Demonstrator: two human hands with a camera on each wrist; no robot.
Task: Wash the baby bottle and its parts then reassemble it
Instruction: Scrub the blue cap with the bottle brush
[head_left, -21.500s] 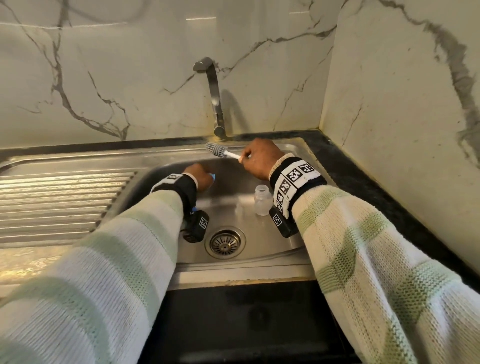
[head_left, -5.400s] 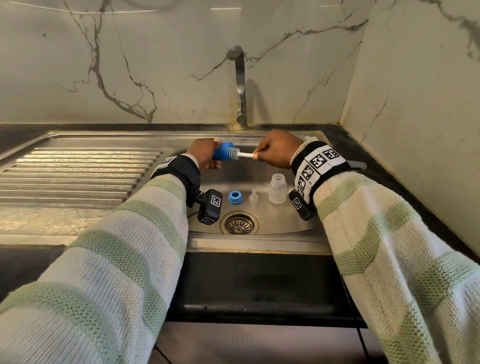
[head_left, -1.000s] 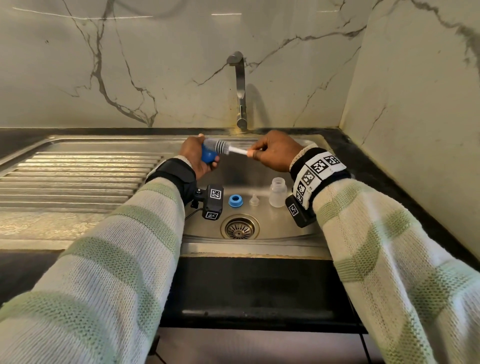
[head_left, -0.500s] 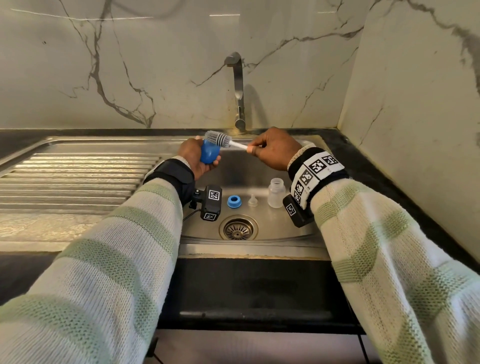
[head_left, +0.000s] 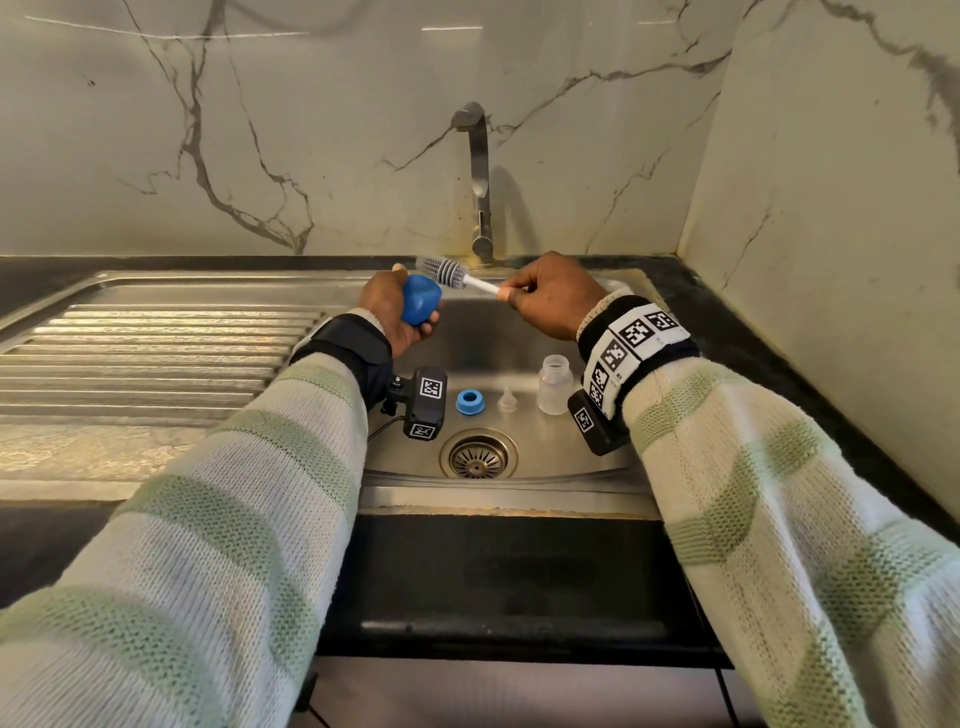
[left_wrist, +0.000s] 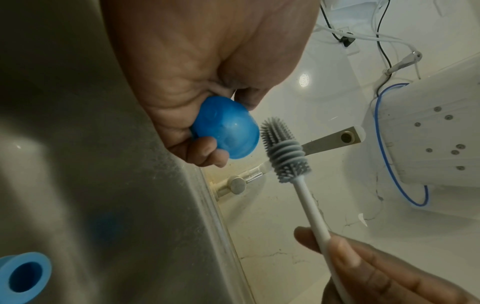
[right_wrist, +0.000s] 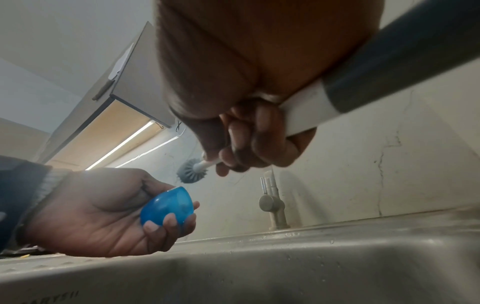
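The left hand (head_left: 390, 306) has its fingers curled round the blue cap (head_left: 420, 300) over the sink (head_left: 545, 343), the right hand (head_left: 551, 294) pinches the brush (head_left: 442, 270) beside it, and the smooth cap could slip and fall.

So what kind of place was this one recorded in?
Most likely a home kitchen: a stainless steel sink with a ribbed draining board, a tap at the back, and marble-look wall tiles.

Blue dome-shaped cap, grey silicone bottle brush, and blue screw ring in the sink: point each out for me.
Blue dome-shaped cap (head_left: 420, 300), head view, on its rounded outer side.
Grey silicone bottle brush (left_wrist: 284, 150), left wrist view, on the bristle head.
Blue screw ring (head_left: 470, 402), head view, on its top rim.
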